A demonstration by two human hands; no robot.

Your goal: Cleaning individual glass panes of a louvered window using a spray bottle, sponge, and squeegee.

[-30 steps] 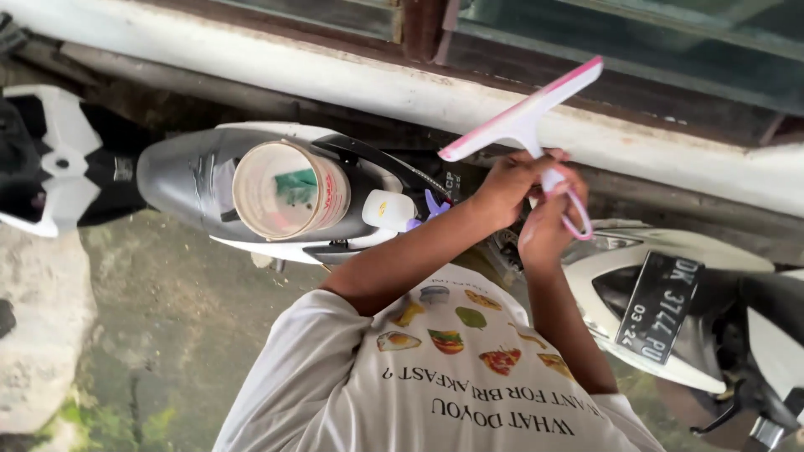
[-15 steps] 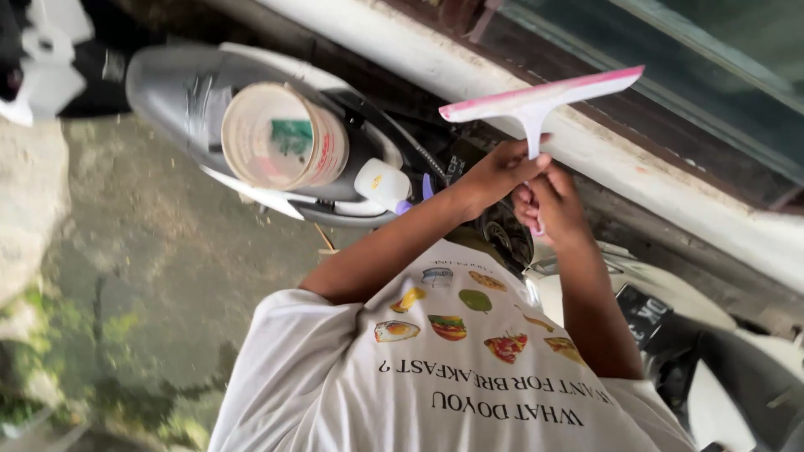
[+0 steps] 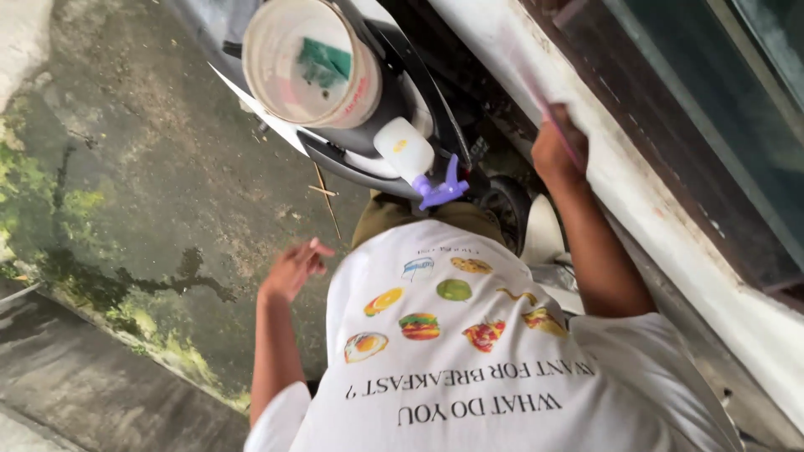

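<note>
From my feed I see an outdoor spot in soft, even daylight: a damp concrete floor [image 3: 167, 167] fills the left, stained dark and patched with green moss [image 3: 33, 201] toward its left edge. Along the right runs a chipped white window ledge [image 3: 670, 226], with a dark wooden frame [image 3: 662, 142] and greenish window glass [image 3: 754, 100] behind it. At near left lies a grey concrete step [image 3: 75, 377].

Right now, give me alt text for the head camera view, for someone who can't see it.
A person's right hand holds a blurred pink squeegee against a white window ledge, while the empty left hand hangs over mossy concrete. A white bucket and spray bottle rest on a parked scooter.
</note>
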